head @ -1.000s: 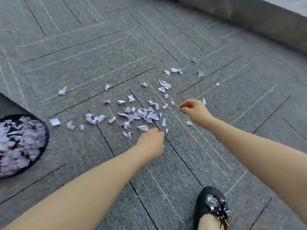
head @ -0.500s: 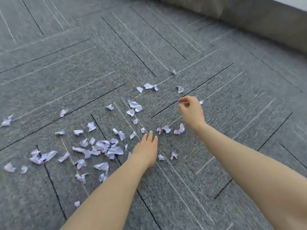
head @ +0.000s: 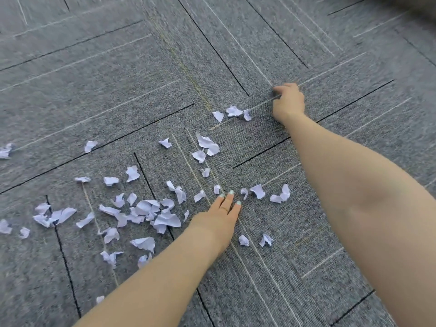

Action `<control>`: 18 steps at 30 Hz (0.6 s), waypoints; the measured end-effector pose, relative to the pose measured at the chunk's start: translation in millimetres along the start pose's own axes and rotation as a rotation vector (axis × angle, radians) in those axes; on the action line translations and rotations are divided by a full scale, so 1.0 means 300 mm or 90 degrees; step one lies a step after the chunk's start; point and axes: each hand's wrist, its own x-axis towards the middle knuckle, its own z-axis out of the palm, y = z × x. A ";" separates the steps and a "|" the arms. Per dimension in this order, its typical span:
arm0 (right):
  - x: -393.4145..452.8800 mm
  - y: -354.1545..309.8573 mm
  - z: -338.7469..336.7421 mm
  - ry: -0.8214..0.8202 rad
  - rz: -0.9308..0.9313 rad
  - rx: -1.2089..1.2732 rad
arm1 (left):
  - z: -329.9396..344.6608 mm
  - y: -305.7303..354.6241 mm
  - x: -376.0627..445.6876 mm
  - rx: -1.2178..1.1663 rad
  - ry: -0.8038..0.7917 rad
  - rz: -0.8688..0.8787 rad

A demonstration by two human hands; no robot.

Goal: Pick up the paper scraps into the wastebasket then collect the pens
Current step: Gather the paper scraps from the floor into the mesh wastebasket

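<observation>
Several white paper scraps lie scattered on the grey carpet, thickest in a cluster (head: 151, 213) at the left. My left hand (head: 219, 215) rests flat on the carpet with straight fingers, its tips beside a few small scraps (head: 258, 191). My right hand (head: 287, 100) reaches far out, fingers curled down to the carpet and pinching at a small scrap that its fingertips mostly hide. Three scraps (head: 233, 112) lie just left of that hand. No wastebasket and no pens are in view.
Grey carpet tiles (head: 118, 79) with black and pale stripe lines cover the whole floor. Two loose scraps (head: 265, 239) lie between my forearms. More scraps trail off the left edge (head: 4, 151). A dark blurred edge shows at the top right corner.
The view swung right, so the wastebasket and shoe left the frame. My left hand went from a fist to flat on the carpet. My right hand reached farther out to the far scraps.
</observation>
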 end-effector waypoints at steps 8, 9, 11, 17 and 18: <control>-0.116 0.104 -0.042 0.167 0.084 0.186 | -0.004 0.000 -0.002 -0.004 -0.023 -0.003; -0.152 0.124 -0.041 0.191 0.092 0.162 | -0.002 0.000 0.000 -0.002 -0.025 -0.006; -0.214 0.168 -0.023 0.204 0.077 0.124 | 0.002 0.014 -0.002 0.012 -0.024 -0.019; -0.275 0.189 0.016 0.114 -0.111 0.062 | 0.005 0.066 -0.003 0.061 -0.004 -0.056; -0.281 0.183 0.014 0.099 -0.130 0.036 | 0.001 0.069 -0.002 0.068 -0.005 -0.056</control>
